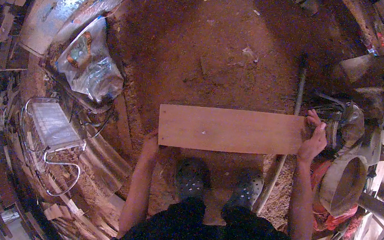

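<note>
A flat, rectangular wooden board [230,131] stretches across in front of me, above the ground and over my feet. At its right end, my right hand [314,142] grips the short edge with bent fingers. My left hand [151,142] supports the lower left corner; its fingers are mostly hidden beneath the board. Small dark spots mark the left end, and a pale fleck shows near the middle of the face.
My dotted clogs [192,182] stand on a brown, debris-strewn floor [204,37]. To the left are a clear plastic bag [94,73] and a metal-framed chair [55,124]. A long pole [274,179], a round hollow container [342,185] and red sacking [323,220] lie to the right.
</note>
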The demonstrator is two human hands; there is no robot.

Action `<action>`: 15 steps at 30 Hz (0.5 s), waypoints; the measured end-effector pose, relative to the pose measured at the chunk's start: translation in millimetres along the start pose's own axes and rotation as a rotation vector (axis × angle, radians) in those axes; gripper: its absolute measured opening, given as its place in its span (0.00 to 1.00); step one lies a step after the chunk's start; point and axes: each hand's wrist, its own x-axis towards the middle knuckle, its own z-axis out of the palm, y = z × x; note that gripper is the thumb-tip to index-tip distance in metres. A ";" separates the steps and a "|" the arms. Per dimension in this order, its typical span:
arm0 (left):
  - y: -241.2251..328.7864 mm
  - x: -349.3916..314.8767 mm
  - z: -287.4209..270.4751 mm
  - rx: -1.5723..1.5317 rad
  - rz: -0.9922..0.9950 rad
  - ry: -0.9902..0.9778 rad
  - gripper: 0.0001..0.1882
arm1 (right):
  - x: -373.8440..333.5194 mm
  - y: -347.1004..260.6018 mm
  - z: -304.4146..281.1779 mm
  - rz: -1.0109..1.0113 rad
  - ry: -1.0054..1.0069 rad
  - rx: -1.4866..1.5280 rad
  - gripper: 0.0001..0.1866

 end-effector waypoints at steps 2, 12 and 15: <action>16.7 -22.9 -6.5 0.085 0.123 -0.027 0.16 | -0.1 0.5 0.8 -0.037 0.007 -0.005 0.28; 30.4 13.4 -7.7 0.421 0.342 0.175 0.22 | 0.3 1.2 3.8 0.028 0.021 0.090 0.28; 22.9 50.1 1.9 -0.052 0.149 -0.096 0.20 | 0.2 2.5 3.2 0.075 0.022 0.146 0.28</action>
